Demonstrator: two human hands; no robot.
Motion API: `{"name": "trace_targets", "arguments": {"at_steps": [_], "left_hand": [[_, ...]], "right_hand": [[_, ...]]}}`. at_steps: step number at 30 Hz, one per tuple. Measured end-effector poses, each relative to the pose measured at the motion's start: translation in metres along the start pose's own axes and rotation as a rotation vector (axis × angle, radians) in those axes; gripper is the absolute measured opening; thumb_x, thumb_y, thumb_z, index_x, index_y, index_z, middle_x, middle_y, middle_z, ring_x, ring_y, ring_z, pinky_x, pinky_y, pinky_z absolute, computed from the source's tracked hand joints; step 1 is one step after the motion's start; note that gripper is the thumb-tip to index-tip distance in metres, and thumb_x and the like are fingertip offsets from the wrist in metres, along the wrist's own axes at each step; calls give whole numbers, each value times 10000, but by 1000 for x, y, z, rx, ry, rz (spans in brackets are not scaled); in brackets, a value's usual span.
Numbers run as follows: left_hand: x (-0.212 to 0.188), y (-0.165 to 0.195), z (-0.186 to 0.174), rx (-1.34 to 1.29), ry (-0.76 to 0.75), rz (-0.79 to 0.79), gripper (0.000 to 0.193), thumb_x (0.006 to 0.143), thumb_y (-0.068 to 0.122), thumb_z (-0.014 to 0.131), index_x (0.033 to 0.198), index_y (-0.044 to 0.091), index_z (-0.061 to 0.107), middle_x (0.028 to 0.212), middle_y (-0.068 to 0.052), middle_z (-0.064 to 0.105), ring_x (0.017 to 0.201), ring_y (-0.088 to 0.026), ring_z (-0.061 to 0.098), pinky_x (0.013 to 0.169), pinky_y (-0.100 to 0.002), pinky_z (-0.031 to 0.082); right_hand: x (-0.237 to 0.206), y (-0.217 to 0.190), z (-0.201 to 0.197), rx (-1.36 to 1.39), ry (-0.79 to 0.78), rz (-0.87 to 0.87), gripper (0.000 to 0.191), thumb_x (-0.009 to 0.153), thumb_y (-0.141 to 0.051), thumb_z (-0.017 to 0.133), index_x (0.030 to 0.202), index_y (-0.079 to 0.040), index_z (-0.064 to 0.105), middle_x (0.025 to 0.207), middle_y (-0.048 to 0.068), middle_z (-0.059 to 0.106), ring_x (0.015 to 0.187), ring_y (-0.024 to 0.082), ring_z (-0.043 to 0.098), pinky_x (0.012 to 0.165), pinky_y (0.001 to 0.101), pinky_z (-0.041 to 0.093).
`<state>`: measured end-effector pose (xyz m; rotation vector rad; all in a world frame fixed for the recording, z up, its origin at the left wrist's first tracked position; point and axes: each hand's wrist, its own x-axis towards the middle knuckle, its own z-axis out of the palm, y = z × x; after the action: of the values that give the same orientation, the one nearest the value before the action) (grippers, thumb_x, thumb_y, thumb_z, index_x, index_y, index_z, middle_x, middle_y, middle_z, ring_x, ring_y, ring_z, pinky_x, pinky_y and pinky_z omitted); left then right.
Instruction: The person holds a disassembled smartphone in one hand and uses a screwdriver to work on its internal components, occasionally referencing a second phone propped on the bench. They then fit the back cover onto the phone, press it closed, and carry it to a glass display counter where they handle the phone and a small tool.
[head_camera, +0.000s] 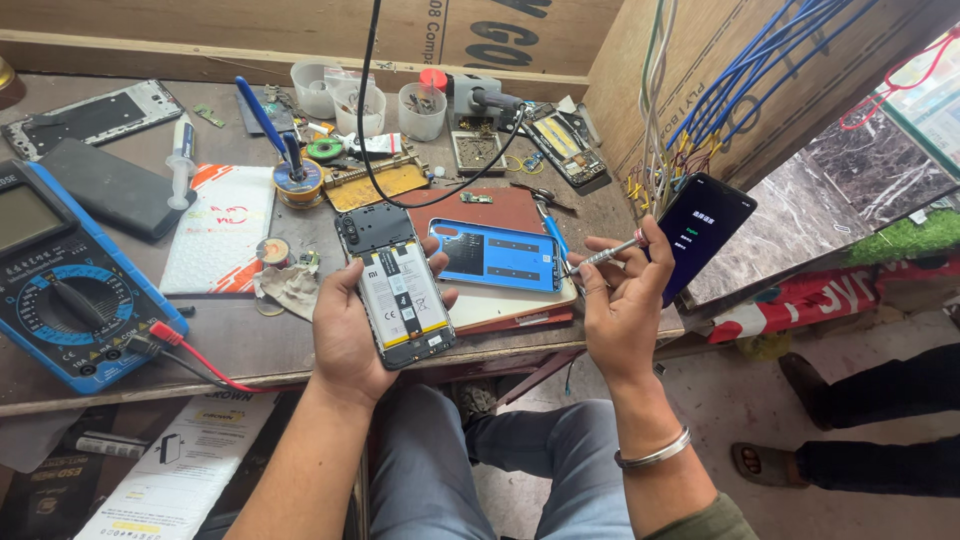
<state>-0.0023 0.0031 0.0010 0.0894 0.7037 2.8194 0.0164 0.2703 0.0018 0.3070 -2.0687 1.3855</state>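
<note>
Your left hand (345, 335) cradles the opened phone (398, 285) from below — fingers wrapped around its right edge, thumb along the left edge — so the unit sits face down over the front edge of the bench (250, 345). The back cover is already off: the battery (402, 300) and the dark upper shield of the phone are exposed. The blue back cover (497, 255) lies flat just to the right of the phone, inner side up, on a reddish-brown mat (505, 212).

Your right hand (622, 305) is further right of the phone, clear of it. Thumb and forefinger pinch the grip of a small screwdriver (600, 256), the remaining fingers curled in; the tip points left toward the blue cover and touches nothing on the phone. A pair of blue-handled tweezers (552, 232) lies between the phone's cover and this hand.

Status, as far as can be judged: opening is complete — internal work is not visibly begun. The battery looks seated, and the upper shield appears in place; whether its screws are in or out cannot be told.

Also present: a blue multimeter (70, 290) well left of the phone with its red lead (195, 360) trailing toward it, and a second phone (705, 230) with a lit screen propped beyond your right hand.
</note>
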Motion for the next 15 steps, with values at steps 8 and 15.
{"name": "trace_targets", "arguments": {"at_steps": [8,15], "left_hand": [[2,-3,-7,-43,-46,-3,613,990,340,346,1442,-60,450,1391,-239,592,1270,-362,597,981,-565,561],[-1,-3,-9,-31,-65,-51,596,991,336,335,1438,-41,454,1359,-246,600,1250,-370,618,961,-574,574]], "right_hand": [[0,1,0,65,21,-7,731,1055,97,547,1604,-118,116,1335,234,569,1161,281,720,972,325,613],[4,-9,1,152,49,-12,772,1075,108,540,1627,-169,77,1374,235,556,1182,290,723,1003,346,614]]}}
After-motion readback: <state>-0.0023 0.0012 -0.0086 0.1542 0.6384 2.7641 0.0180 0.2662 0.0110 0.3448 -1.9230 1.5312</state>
